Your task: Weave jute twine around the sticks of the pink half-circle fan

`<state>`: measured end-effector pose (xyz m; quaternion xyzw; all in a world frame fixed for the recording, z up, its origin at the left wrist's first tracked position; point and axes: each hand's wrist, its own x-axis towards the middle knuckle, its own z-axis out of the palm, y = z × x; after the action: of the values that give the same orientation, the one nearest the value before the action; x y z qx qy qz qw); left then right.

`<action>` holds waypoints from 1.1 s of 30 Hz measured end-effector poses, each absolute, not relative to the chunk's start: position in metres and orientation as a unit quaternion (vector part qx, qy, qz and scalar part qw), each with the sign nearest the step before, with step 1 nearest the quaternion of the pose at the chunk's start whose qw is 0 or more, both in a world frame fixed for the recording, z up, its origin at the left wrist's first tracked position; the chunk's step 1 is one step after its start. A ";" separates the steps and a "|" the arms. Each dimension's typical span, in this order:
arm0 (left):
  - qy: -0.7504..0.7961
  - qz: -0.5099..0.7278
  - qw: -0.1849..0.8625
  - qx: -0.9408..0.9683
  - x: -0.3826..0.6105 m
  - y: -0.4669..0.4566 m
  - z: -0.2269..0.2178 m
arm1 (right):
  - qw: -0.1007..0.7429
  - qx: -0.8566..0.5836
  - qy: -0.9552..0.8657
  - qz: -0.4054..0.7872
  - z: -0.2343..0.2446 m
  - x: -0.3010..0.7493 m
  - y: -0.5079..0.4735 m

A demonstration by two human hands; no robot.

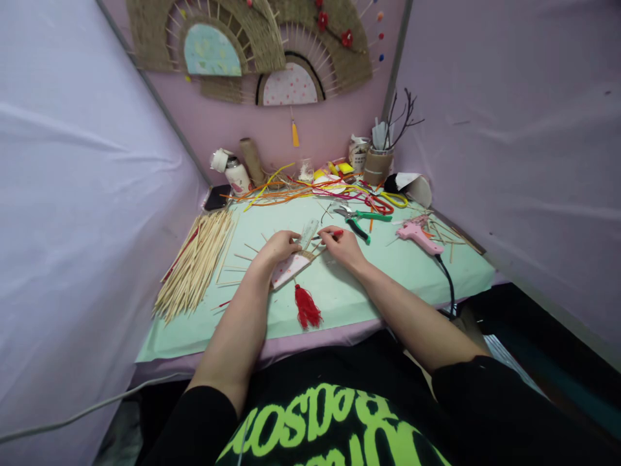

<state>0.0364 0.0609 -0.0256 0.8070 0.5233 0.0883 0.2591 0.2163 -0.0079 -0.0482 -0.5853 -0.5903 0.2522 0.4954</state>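
Lettering on black shirt [334, 421], green, seemingly mirrored, unreadable.

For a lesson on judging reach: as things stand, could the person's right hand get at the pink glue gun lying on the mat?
Probably yes. The right hand rests on the mat, holding a red pen, and the pink glue gun lies further to its right. Only loose sticks lie between them, though the hand is occupied.

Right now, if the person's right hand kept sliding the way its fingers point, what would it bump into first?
The right hand points left toward the clear plastic ruler, which lies just ahead of its fingertips, so probably that first; the left hand rests right beyond it. Depth is hard to judge here.
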 end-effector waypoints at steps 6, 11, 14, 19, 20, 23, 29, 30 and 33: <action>0.518 0.090 0.261 0.809 0.035 0.063 -0.027 | 0.498 -0.589 -0.590 0.238 -0.047 0.218 -0.008; 0.515 0.091 0.260 0.811 0.035 0.062 -0.027 | 0.485 -0.591 -0.592 0.256 -0.044 0.216 -0.009; 0.519 0.093 0.263 0.808 0.035 0.062 -0.027 | 0.483 -0.590 -0.592 0.260 -0.044 0.215 -0.010; 0.520 0.086 0.257 0.810 0.036 0.061 -0.025 | 0.480 -0.588 -0.598 0.258 -0.045 0.215 -0.008; 0.520 0.084 0.253 0.812 0.036 0.061 -0.025 | 0.479 -0.588 -0.599 0.257 -0.046 0.215 -0.008; 0.518 0.081 0.247 0.815 0.036 0.061 -0.024 | 0.478 -0.588 -0.599 0.257 -0.046 0.215 -0.007; 0.522 0.074 0.244 0.814 0.037 0.060 -0.023 | 0.479 -0.586 -0.601 0.258 -0.047 0.215 -0.006; 0.524 0.073 0.243 0.813 0.037 0.060 -0.023 | 0.479 -0.586 -0.600 0.259 -0.047 0.215 -0.006; 0.525 0.077 0.242 0.813 0.037 0.060 -0.023 | 0.478 -0.587 -0.598 0.263 -0.047 0.215 -0.006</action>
<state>0.0367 0.0603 -0.0231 0.8126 0.5247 0.0766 0.2418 0.2148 -0.0064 -0.0470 -0.5868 -0.5983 0.2628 0.4781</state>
